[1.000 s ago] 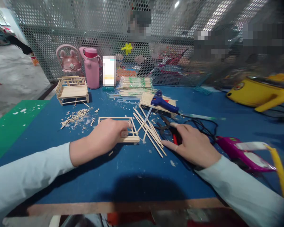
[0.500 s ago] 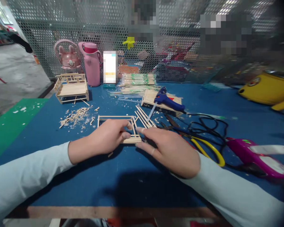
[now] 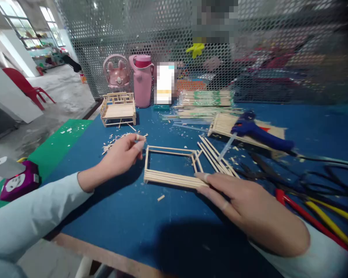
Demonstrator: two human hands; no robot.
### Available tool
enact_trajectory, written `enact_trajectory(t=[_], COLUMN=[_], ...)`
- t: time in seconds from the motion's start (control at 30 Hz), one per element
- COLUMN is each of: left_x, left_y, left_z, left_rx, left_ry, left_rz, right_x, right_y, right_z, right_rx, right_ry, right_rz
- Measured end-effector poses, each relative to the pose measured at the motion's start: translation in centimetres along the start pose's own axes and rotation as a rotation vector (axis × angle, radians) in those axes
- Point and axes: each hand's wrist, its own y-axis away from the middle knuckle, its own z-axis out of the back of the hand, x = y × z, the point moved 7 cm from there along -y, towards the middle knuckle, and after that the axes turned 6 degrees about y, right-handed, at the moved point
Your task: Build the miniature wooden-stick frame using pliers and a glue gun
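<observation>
On the blue table [image 3: 118,216], a small wooden frame [image 3: 174,179] is lying in the middle, between the person's two hands. The right hand [image 3: 249,200] is pinching the right end of the frame's front slats between thumb and forefinger; its other fingers are hiding from view. Just beside the frame's back left corner, the left hand [image 3: 120,154] is bending its fingers inward, thumb and forefinger tips lying close together; I cannot tell whether they are pinching anything. Wood scraps [image 3: 108,147] are showing behind that hand. Loose sticks [image 3: 214,158] are lying near the frame's right side, and a blue glue gun [image 3: 263,135] is resting on a wooden panel [image 3: 222,123] beyond them. Farther back, a tiny wooden bench [image 3: 118,111] is standing near a pink bottle [image 3: 142,87]
</observation>
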Motion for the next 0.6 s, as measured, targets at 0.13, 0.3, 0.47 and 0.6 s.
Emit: enact_trajectory(t=[0.13,0.3,0.47,0.6], left_x=[2.2,2.6,3.1,3.5], left_y=[1.3,2.3,2.7,2.9], left_z=[-1.5,-2.5,-2.8,-3.1], left_rx=[0.165,0.277,0.280,0.265], left_ry=[0.163,0.421,0.480,0.471], left_rz=[0.177,0.296,0.355,0.373], right_x=[0.3,0.6,0.4,0.2], right_y=[0.0,0.2,0.3,0.4], right_z=[0.3,0.3,0.3,0.7], right_rx=[-0.030,-0.039,-0.047,-0.049], right_ry=[0.053,0.048,-0.013,-0.098], right_rz=[0.027,0.035,-0.022,-0.099])
